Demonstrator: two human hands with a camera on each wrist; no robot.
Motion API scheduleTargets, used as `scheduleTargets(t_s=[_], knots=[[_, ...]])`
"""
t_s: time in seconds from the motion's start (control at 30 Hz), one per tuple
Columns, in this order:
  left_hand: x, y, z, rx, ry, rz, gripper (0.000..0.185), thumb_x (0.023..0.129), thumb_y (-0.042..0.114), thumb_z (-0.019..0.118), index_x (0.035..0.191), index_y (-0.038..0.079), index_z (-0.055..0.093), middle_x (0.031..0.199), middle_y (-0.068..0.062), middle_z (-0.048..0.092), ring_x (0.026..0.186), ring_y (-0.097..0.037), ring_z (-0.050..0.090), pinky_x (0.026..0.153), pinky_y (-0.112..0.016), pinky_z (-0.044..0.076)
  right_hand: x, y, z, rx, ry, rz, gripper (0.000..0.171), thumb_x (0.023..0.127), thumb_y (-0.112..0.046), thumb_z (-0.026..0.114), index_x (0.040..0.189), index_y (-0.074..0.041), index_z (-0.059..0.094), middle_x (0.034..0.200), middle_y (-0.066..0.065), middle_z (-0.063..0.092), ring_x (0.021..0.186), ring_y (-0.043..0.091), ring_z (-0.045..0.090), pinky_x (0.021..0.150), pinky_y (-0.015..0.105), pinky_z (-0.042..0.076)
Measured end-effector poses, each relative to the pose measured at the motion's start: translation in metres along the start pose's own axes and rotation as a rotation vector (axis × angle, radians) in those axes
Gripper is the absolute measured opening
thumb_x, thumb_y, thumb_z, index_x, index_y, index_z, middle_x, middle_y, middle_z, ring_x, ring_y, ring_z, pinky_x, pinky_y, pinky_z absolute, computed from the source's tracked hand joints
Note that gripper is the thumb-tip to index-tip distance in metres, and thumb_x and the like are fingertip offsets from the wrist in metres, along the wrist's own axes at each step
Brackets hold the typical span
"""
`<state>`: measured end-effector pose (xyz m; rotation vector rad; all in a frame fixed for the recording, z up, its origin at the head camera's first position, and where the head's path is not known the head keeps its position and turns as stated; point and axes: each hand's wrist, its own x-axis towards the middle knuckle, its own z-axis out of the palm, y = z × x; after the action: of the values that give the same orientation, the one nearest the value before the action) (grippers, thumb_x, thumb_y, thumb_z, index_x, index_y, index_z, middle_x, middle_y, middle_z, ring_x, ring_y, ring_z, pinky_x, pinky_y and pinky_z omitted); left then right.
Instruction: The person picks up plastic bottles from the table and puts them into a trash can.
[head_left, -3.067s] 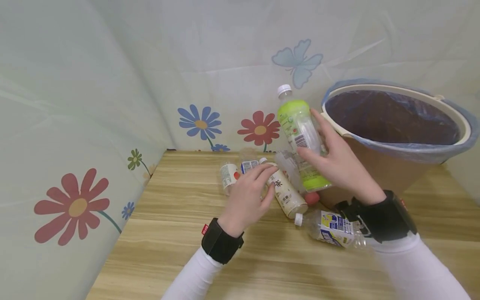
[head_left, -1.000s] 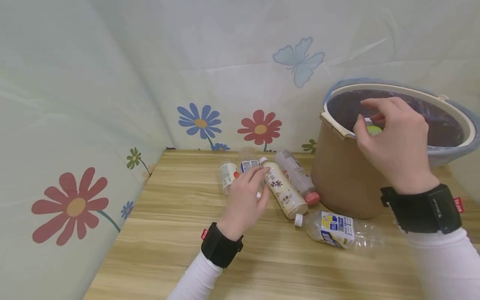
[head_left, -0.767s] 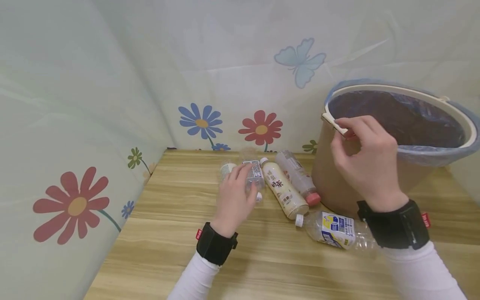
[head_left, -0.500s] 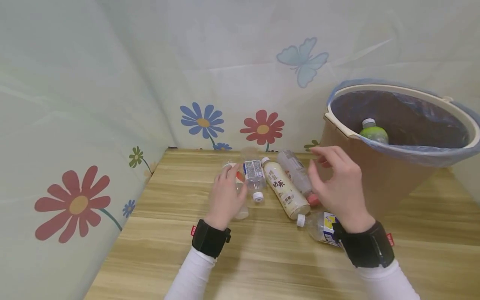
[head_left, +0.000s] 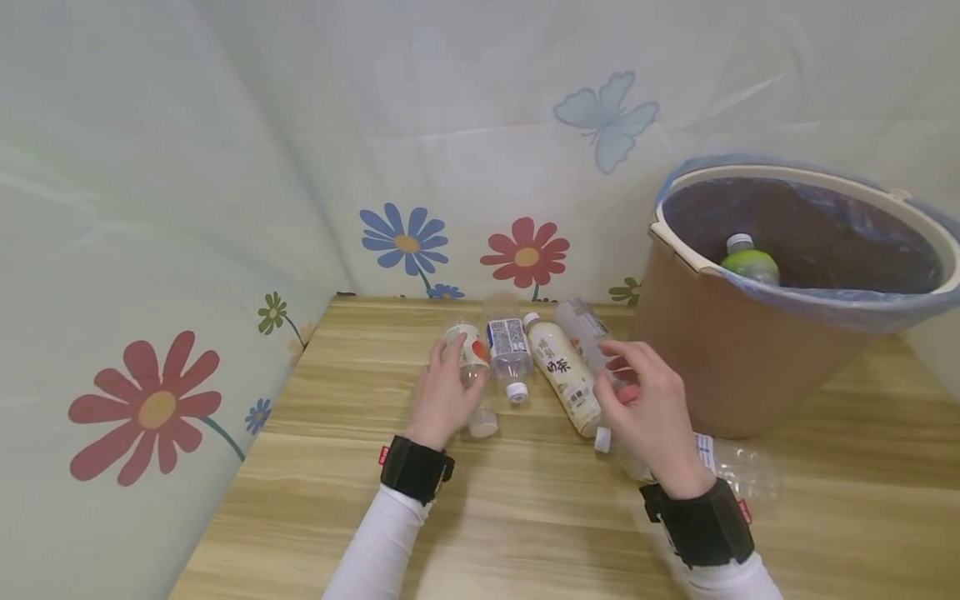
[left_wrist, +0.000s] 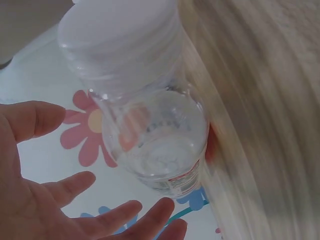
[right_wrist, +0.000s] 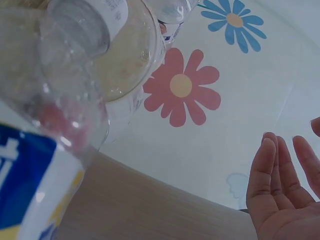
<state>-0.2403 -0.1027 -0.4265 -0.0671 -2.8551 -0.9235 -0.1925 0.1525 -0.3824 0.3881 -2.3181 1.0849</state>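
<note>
In the head view my left hand is over the left side of a clear plastic bottle with a white label and red dot. The left wrist view has its spread fingers apart from that bottle, whose cap end faces the camera. My right hand holds nothing and hovers, fingers loosely bent, above a red-capped clear bottle and a blue-and-yellow-labelled bottle, partly covering both. Between the hands lie a cream-labelled bottle and a small white-capped bottle.
A brown bin with a blue liner stands at the right, close behind the bottles. Inside it a green-labelled bottle stands with its white cap up. The wooden table meets a flower-printed curtain at the back and left.
My right hand put the green-labelled bottle into the bin, let go, and came back left and down over the table. My left hand shifted left from the cream-labelled bottle to the red-dot bottle.
</note>
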Motion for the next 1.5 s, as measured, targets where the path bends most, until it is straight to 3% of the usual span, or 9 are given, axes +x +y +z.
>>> scheduleTargets(t_s=[0.33, 0.5, 0.73, 0.83, 1.03, 1.17, 1.23, 1.37, 1.5], knots=[[0.0, 0.0, 0.01, 0.039, -0.058, 0.005, 0.059, 0.095, 0.038, 0.064, 0.15, 0.023, 0.048, 0.162, -0.025, 0.027, 0.124, -0.052, 0.054, 0.093, -0.061, 0.054, -0.002, -0.003, 0.003, 0.012, -0.025, 0.001, 0.029, 0.088, 0.0, 0.066, 0.118, -0.001, 0.068, 0.108, 0.013, 0.07, 0.089, 0.024, 0.068, 0.076, 0.001, 0.045], [-0.002, -0.003, 0.009, 0.051, -0.104, 0.011, 0.065, 0.087, 0.034, 0.073, 0.146, 0.022, 0.052, 0.161, -0.024, 0.028, 0.127, -0.052, 0.053, 0.095, -0.063, 0.053, -0.003, -0.005, 0.005, 0.015, -0.031, 0.003, 0.028, 0.089, -0.001, 0.067, 0.116, -0.001, 0.068, 0.108, 0.012, 0.071, 0.089, 0.023, 0.069, 0.077, 0.001, 0.044], [0.001, -0.009, 0.005, 0.039, -0.153, -0.031, 0.068, 0.088, 0.027, 0.075, 0.15, 0.023, 0.048, 0.162, -0.024, 0.028, 0.131, -0.053, 0.05, 0.099, -0.064, 0.05, -0.003, -0.006, 0.004, 0.011, -0.034, 0.004, 0.028, 0.088, -0.001, 0.067, 0.116, -0.002, 0.069, 0.108, 0.011, 0.071, 0.089, 0.02, 0.068, 0.076, 0.007, 0.049], [0.001, -0.014, -0.001, 0.036, -0.146, -0.052, 0.066, 0.089, 0.02, 0.074, 0.149, 0.024, 0.048, 0.16, -0.025, 0.032, 0.127, -0.051, 0.054, 0.093, -0.062, 0.054, -0.003, -0.006, 0.003, 0.011, -0.029, -0.002, 0.028, 0.088, 0.001, 0.067, 0.115, -0.002, 0.069, 0.107, 0.011, 0.071, 0.089, 0.02, 0.068, 0.076, 0.01, 0.052], [0.0, -0.024, -0.013, 0.066, -0.128, -0.061, 0.066, 0.089, 0.004, 0.071, 0.149, 0.022, 0.049, 0.155, -0.028, 0.039, 0.117, -0.049, 0.061, 0.08, -0.055, 0.058, -0.003, -0.005, 0.003, 0.017, -0.034, 0.0, 0.028, 0.088, 0.001, 0.066, 0.115, -0.002, 0.069, 0.108, 0.011, 0.071, 0.089, 0.021, 0.068, 0.078, 0.001, 0.045], [0.0, -0.032, -0.023, 0.101, -0.13, -0.099, 0.069, 0.089, -0.001, 0.067, 0.151, 0.02, 0.045, 0.151, -0.029, 0.043, 0.109, -0.047, 0.066, 0.068, -0.049, 0.058, -0.003, -0.005, 0.003, 0.015, -0.036, -0.001, 0.027, 0.088, 0.0, 0.067, 0.115, -0.003, 0.069, 0.107, 0.01, 0.071, 0.089, 0.02, 0.068, 0.077, 0.007, 0.05], [-0.001, -0.035, -0.029, 0.124, -0.138, -0.131, 0.068, 0.091, -0.001, 0.065, 0.153, 0.02, 0.043, 0.15, -0.029, 0.045, 0.109, -0.048, 0.065, 0.071, -0.053, 0.057, -0.003, -0.004, 0.003, 0.016, -0.039, -0.003, 0.028, 0.088, 0.0, 0.067, 0.115, -0.003, 0.069, 0.108, 0.01, 0.071, 0.089, 0.02, 0.068, 0.077, 0.007, 0.05], [-0.003, -0.036, -0.039, 0.167, -0.151, -0.188, 0.068, 0.094, 0.007, 0.064, 0.155, 0.022, 0.038, 0.152, -0.028, 0.044, 0.122, -0.054, 0.057, 0.091, -0.07, 0.048, -0.003, -0.004, 0.004, 0.019, -0.044, -0.003, 0.028, 0.088, -0.001, 0.067, 0.116, -0.003, 0.069, 0.107, 0.01, 0.071, 0.089, 0.021, 0.069, 0.076, 0.005, 0.048], [-0.002, -0.032, -0.039, 0.199, -0.139, -0.174, 0.075, 0.091, 0.013, 0.07, 0.156, 0.026, 0.035, 0.158, -0.024, 0.037, 0.134, -0.055, 0.046, 0.104, -0.074, 0.038, -0.003, -0.005, 0.003, 0.009, -0.046, 0.0, 0.028, 0.088, -0.001, 0.067, 0.116, -0.004, 0.069, 0.107, 0.009, 0.071, 0.089, 0.02, 0.069, 0.075, 0.014, 0.054]])
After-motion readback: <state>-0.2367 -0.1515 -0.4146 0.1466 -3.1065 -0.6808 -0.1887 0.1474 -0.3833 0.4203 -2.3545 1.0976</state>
